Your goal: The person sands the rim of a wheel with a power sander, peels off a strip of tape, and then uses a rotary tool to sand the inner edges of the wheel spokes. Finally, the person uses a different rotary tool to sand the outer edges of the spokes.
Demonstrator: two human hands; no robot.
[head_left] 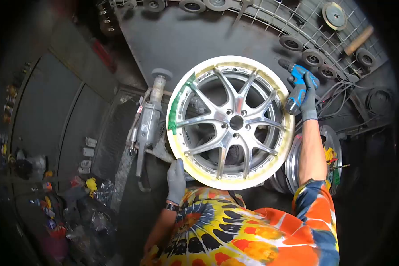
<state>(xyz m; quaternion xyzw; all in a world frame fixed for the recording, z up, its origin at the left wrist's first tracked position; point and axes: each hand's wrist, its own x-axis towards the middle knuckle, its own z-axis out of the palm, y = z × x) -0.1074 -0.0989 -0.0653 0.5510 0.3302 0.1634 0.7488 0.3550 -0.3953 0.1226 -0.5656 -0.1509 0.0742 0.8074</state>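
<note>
A silver multi-spoke alloy wheel point(230, 123) lies flat in front of me, its rim covered in cream masking tape with a strip of green tape point(178, 106) on the left side. My left hand point(176, 179), in a grey glove, grips the wheel's near-left edge. My right hand point(307, 95), also gloved, holds a blue and black cordless power tool point(295, 86) just off the wheel's right rim, its nose pointing up and away.
A grey pneumatic grinder point(149, 119) lies left of the wheel. Another wheel point(312, 159) sits partly hidden at the right. Round discs point(312, 57) hang on a wire rack behind, beside a wooden-handled mallet point(358, 40). Cluttered small items point(75, 195) cover the floor at the left.
</note>
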